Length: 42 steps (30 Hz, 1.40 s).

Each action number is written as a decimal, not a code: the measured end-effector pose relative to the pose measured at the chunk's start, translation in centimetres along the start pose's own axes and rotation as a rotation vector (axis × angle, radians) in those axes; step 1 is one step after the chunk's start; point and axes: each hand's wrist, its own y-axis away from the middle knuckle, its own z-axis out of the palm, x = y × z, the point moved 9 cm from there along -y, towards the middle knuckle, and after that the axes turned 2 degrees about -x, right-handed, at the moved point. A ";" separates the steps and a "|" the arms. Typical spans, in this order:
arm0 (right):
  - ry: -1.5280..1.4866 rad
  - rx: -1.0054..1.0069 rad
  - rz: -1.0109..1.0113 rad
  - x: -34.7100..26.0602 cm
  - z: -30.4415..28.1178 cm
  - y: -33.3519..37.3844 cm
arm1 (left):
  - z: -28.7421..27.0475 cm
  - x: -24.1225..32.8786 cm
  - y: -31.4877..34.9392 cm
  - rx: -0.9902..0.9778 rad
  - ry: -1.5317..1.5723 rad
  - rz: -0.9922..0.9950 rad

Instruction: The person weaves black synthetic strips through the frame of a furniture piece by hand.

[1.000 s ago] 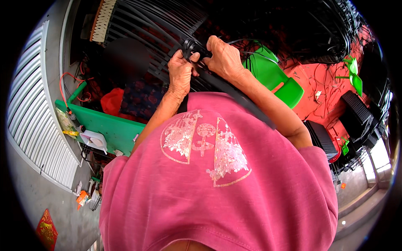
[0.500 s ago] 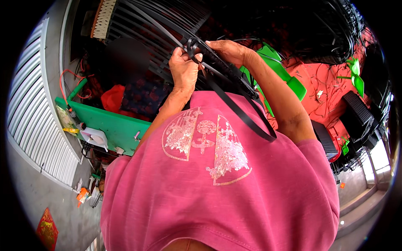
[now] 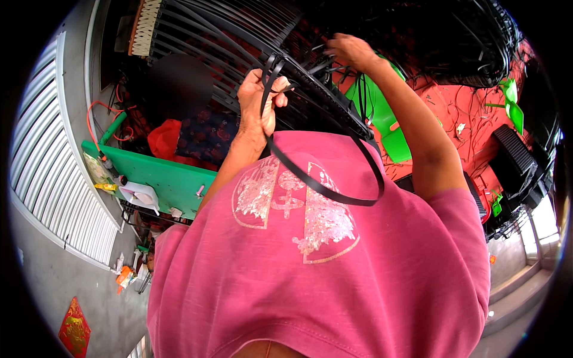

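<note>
My left hand (image 3: 258,101) is closed on a flat black strap at the near edge of a black woven strap frame (image 3: 325,92). The black strap (image 3: 325,192) hangs from there in a wide loop across the front of my pink shirt. Parallel black strips (image 3: 203,37) stretch from the frame's edge toward the far left. My right hand (image 3: 353,52) is raised beyond the frame, beside loose black strip ends. Its fingers are bent and blurred, and I cannot tell whether they hold a strip.
A green plastic seat (image 3: 397,146) stands beside the frame on the red floor (image 3: 462,101), where strip scraps lie scattered. Dark bundles of strips (image 3: 465,36) fill the far right. To the left is a green board (image 3: 155,173) with a white container (image 3: 138,196) by it.
My right hand has left the frame's edge and moved right and away. The strap loop on my shirt has widened and shifted left. My left hand stays at the edge.
</note>
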 end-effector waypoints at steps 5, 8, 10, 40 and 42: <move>0.118 -0.126 0.705 7.4 0.3 8.5 | 0.7 -0.4 -0.1 -0.287 0.197 -0.150; -0.225 0.454 0.446 2.5 -7.3 6.7 | 0.8 -0.6 -0.2 -0.302 0.288 -0.196; -0.911 0.376 0.299 -3.6 -9.8 4.2 | 0.6 -0.6 -0.2 -0.268 0.246 -0.194; -0.562 0.350 0.320 -11.9 -11.0 -1.0 | -0.1 0.1 0.4 0.054 -0.014 -0.034; -0.484 0.336 0.397 -12.3 -11.5 -0.8 | -0.5 -0.2 0.5 0.107 -0.017 -0.065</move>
